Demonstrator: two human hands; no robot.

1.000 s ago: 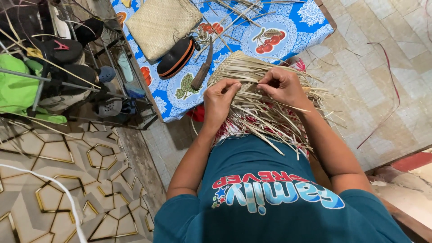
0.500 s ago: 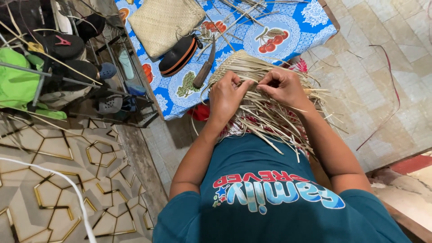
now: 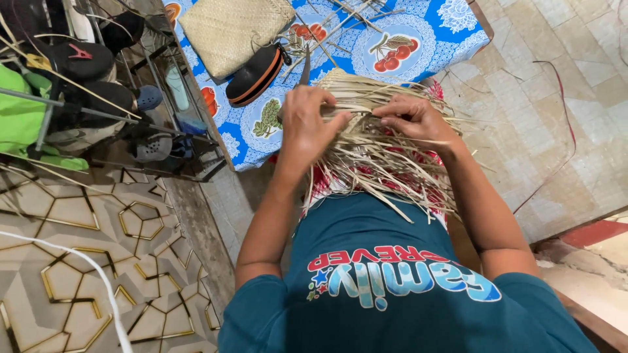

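Gripping the half-woven straw mat (image 3: 379, 140) from both sides, the 2 hands work over the person's lap; the left hand (image 3: 307, 124) has its fingers (image 3: 330, 125) curled over the woven edge, clenched on a few strips; the right hand (image 3: 415, 121) pinches 1 pale strip between thumb and fingers; loose strip ends fan down toward the teal shirt (image 3: 392, 274); the mat's far edge touches the bench (image 3: 418, 46) with its blue fruit-patterned cloth; a finished woven pouch (image 3: 229, 29) and a dark case (image 3: 255, 73) lie there; shoes sit on a rack (image 3: 131, 117) to the left.
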